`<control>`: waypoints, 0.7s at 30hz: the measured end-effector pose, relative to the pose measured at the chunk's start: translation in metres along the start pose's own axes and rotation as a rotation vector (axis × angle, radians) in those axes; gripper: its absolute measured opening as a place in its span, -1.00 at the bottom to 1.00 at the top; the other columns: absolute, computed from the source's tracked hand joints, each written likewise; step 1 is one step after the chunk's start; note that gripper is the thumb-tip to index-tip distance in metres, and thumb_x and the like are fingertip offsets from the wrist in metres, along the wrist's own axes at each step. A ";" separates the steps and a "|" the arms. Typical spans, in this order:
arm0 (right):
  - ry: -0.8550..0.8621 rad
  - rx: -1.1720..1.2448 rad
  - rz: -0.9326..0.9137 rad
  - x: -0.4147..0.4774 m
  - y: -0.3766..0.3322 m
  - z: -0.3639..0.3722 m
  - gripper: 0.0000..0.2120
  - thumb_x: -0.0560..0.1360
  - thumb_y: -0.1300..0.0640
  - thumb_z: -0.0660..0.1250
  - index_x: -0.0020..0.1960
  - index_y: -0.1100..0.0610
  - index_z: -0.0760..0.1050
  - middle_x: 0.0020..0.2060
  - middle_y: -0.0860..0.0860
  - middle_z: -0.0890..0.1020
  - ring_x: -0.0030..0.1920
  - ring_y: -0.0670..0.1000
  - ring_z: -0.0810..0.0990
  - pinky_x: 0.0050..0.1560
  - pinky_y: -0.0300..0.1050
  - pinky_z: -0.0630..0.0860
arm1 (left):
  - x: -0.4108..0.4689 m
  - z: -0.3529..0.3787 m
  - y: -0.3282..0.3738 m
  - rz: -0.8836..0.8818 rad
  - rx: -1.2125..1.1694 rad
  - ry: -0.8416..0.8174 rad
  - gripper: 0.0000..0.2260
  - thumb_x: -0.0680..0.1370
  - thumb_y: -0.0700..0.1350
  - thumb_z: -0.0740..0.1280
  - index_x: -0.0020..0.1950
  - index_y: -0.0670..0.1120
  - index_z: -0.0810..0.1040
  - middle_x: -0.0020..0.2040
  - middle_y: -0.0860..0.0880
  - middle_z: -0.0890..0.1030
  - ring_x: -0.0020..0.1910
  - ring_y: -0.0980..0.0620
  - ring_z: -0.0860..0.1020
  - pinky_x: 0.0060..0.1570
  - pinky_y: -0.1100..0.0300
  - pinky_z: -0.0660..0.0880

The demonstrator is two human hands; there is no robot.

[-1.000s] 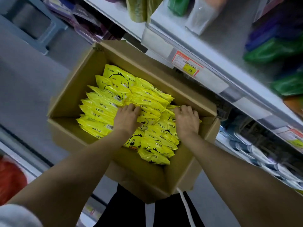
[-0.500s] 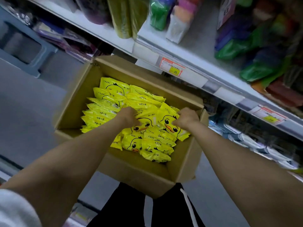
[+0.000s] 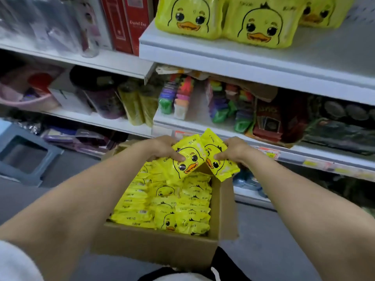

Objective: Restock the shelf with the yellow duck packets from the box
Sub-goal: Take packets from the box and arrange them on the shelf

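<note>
A brown cardboard box [image 3: 162, 248] sits in front of me, filled with several yellow duck packets [image 3: 168, 207]. My left hand [image 3: 160, 149] grips one duck packet [image 3: 186, 159] lifted above the box. My right hand [image 3: 235, 151] grips a second duck packet [image 3: 221, 167] beside it; the two packets touch. On the upper white shelf [image 3: 243, 57] stand larger yellow duck packs [image 3: 257, 23], with bare shelf in front of them.
Red boxes [image 3: 125, 23] stand left of the duck packs. The middle shelf [image 3: 203, 120] holds colourful packets and rolls. A grey plastic stool [image 3: 26, 157] stands on the floor at the left. Price tags line the shelf edges.
Both hands have risen out of the box, each with a duck packet. My view has tilted up, so the upper shelf with duck packs has come into sight.
</note>
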State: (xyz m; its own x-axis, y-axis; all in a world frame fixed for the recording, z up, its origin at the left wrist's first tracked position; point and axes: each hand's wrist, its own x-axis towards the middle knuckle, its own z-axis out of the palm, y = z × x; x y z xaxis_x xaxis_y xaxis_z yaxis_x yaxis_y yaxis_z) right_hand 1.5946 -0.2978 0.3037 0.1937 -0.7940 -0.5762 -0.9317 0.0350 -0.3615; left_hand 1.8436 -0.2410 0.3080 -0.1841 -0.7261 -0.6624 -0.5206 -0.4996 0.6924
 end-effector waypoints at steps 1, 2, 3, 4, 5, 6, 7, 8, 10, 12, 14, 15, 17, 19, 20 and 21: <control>0.016 -0.006 -0.001 -0.010 0.001 -0.011 -0.61 0.40 -0.07 0.54 0.09 0.17 0.62 -0.09 0.05 0.60 -0.09 0.04 0.53 -0.13 -0.19 0.37 | -0.004 -0.003 0.013 0.022 0.024 -0.011 -0.69 0.43 -0.22 0.52 0.15 -0.08 0.61 -0.07 -0.04 0.71 -0.12 -0.02 0.68 -0.05 0.04 0.61; 0.034 0.004 0.006 -0.019 0.004 -0.022 -0.61 0.39 -0.08 0.55 0.04 0.18 0.63 -0.11 0.05 0.61 -0.10 0.06 0.56 -0.15 -0.17 0.41 | -0.008 -0.006 0.027 0.053 0.064 -0.023 -0.69 0.44 -0.22 0.51 0.16 -0.07 0.59 -0.05 -0.04 0.71 -0.12 -0.01 0.68 -0.05 0.06 0.61; 0.050 0.029 0.004 -0.027 0.007 -0.033 -0.63 0.37 -0.08 0.57 0.00 0.17 0.64 -0.13 0.04 0.64 -0.14 0.05 0.61 -0.17 -0.17 0.46 | -0.012 -0.009 0.041 0.082 0.100 -0.024 -0.71 0.44 -0.21 0.51 0.14 -0.05 0.58 -0.03 -0.03 0.70 -0.15 0.03 0.68 -0.09 0.12 0.61; 0.063 0.055 0.005 -0.034 0.011 -0.044 -0.66 0.36 -0.06 0.58 -0.05 0.16 0.64 -0.16 0.03 0.67 -0.20 0.01 0.63 -0.23 -0.20 0.49 | -0.016 -0.012 0.055 0.105 0.127 -0.017 -0.74 0.45 -0.20 0.50 0.10 -0.04 0.57 -0.04 -0.02 0.70 -0.19 0.08 0.68 -0.17 0.18 0.61; 0.079 0.071 -0.003 -0.042 0.015 -0.054 -0.70 0.35 -0.05 0.59 -0.09 0.14 0.64 -0.20 0.02 0.68 -0.27 -0.05 0.62 -0.30 -0.25 0.48 | -0.021 -0.015 0.069 0.122 0.140 -0.006 -0.75 0.46 -0.20 0.50 0.08 -0.03 0.56 -0.06 0.01 0.70 -0.22 0.11 0.68 -0.23 0.22 0.60; 0.093 0.100 -0.010 -0.050 0.019 -0.065 -0.73 0.35 -0.03 0.59 -0.12 0.14 0.64 -0.23 0.03 0.68 -0.31 -0.08 0.60 -0.33 -0.27 0.46 | -0.026 -0.017 0.082 0.137 0.143 0.001 -0.75 0.46 -0.20 0.49 0.09 -0.04 0.55 -0.07 0.01 0.70 -0.20 0.09 0.68 -0.23 0.20 0.60; 0.101 0.133 -0.017 -0.058 0.023 -0.075 -0.73 0.35 -0.02 0.60 -0.13 0.14 0.65 -0.24 0.04 0.70 -0.31 -0.07 0.60 -0.31 -0.26 0.47 | -0.031 -0.019 0.095 0.154 0.141 0.002 -0.74 0.46 -0.21 0.49 0.10 -0.06 0.56 -0.05 -0.02 0.70 -0.14 0.04 0.69 -0.17 0.15 0.62; 0.106 0.160 -0.022 -0.065 0.026 -0.087 -0.73 0.34 -0.02 0.61 -0.13 0.15 0.66 -0.23 0.05 0.71 -0.28 -0.05 0.63 -0.25 -0.23 0.51 | -0.035 -0.021 0.108 0.174 0.150 0.001 -0.73 0.46 -0.22 0.49 0.12 -0.08 0.57 -0.03 -0.05 0.71 -0.08 -0.03 0.69 -0.10 0.08 0.63; 0.081 0.169 -0.040 -0.082 0.029 -0.110 -0.75 0.36 -0.01 0.60 -0.09 0.12 0.68 -0.29 -0.06 0.72 -0.28 -0.10 0.67 -0.24 -0.24 0.54 | -0.044 -0.025 0.135 0.218 0.202 -0.011 -0.73 0.44 -0.22 0.50 0.12 -0.11 0.59 -0.01 -0.09 0.71 -0.03 -0.09 0.69 -0.04 0.03 0.63; 0.045 0.155 -0.059 -0.096 0.032 -0.133 -0.80 0.38 -0.03 0.57 -0.08 0.06 0.67 -0.32 -0.16 0.70 -0.32 -0.19 0.66 -0.29 -0.30 0.50 | -0.052 -0.027 0.160 0.252 0.274 -0.018 -0.73 0.43 -0.20 0.51 0.10 -0.12 0.59 -0.03 -0.10 0.71 -0.04 -0.11 0.69 -0.02 0.00 0.62; 0.033 0.133 -0.080 -0.105 0.036 -0.154 -0.81 0.39 -0.06 0.56 -0.09 0.00 0.66 -0.25 -0.18 0.71 -0.21 -0.18 0.68 -0.19 -0.27 0.52 | -0.058 -0.028 0.184 0.273 0.285 -0.038 -0.71 0.44 -0.23 0.50 0.13 -0.13 0.57 -0.01 -0.13 0.71 -0.06 -0.14 0.69 -0.01 -0.08 0.62; 0.025 0.128 -0.093 -0.109 0.039 -0.165 -0.78 0.38 -0.08 0.56 -0.06 0.00 0.66 -0.20 -0.16 0.72 -0.14 -0.13 0.69 -0.10 -0.21 0.55 | -0.061 -0.028 0.196 0.282 0.275 -0.044 -0.71 0.44 -0.25 0.49 0.14 -0.14 0.57 -0.01 -0.15 0.70 -0.07 -0.14 0.69 -0.03 -0.09 0.62; 0.019 0.150 -0.096 -0.116 0.044 -0.186 -0.65 0.34 -0.07 0.58 0.03 0.08 0.65 -0.10 -0.06 0.74 -0.04 0.00 0.71 0.08 -0.06 0.60 | -0.066 -0.028 0.219 0.308 0.275 -0.027 -0.70 0.45 -0.27 0.48 0.16 -0.16 0.56 -0.01 -0.16 0.70 -0.09 -0.14 0.69 -0.08 -0.07 0.63; 0.004 0.206 -0.106 -0.123 0.050 -0.207 -0.60 0.32 -0.02 0.58 0.06 0.15 0.62 -0.06 0.03 0.74 0.00 0.08 0.72 0.15 0.03 0.60 | -0.071 -0.030 0.245 0.337 0.314 0.012 -0.69 0.46 -0.25 0.48 0.18 -0.13 0.57 0.00 -0.14 0.70 -0.09 -0.10 0.70 -0.12 0.02 0.64; 0.009 0.224 -0.114 -0.127 0.053 -0.218 -0.64 0.34 0.01 0.57 0.05 0.15 0.62 -0.05 0.03 0.74 0.02 0.07 0.71 0.16 0.01 0.59 | -0.073 -0.032 0.258 0.351 0.335 0.035 -0.68 0.46 -0.24 0.48 0.19 -0.11 0.57 0.00 -0.12 0.70 -0.09 -0.06 0.70 -0.15 0.08 0.64; 0.027 0.233 -0.122 -0.129 0.057 -0.230 -0.68 0.37 0.04 0.56 0.04 0.15 0.62 -0.05 0.02 0.74 0.03 0.06 0.70 0.17 -0.01 0.57 | -0.074 -0.033 0.271 0.364 0.350 0.054 -0.67 0.46 -0.23 0.48 0.21 -0.11 0.57 0.00 -0.10 0.71 -0.09 -0.03 0.70 -0.18 0.12 0.64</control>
State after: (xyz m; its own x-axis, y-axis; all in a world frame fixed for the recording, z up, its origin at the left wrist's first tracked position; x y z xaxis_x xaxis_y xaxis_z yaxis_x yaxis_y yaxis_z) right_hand 1.4462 -0.3327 0.5262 0.2890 -0.8169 -0.4992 -0.8054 0.0744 -0.5880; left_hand 1.7437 -0.3385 0.5544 -0.3667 -0.8518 -0.3741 -0.6808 -0.0284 0.7319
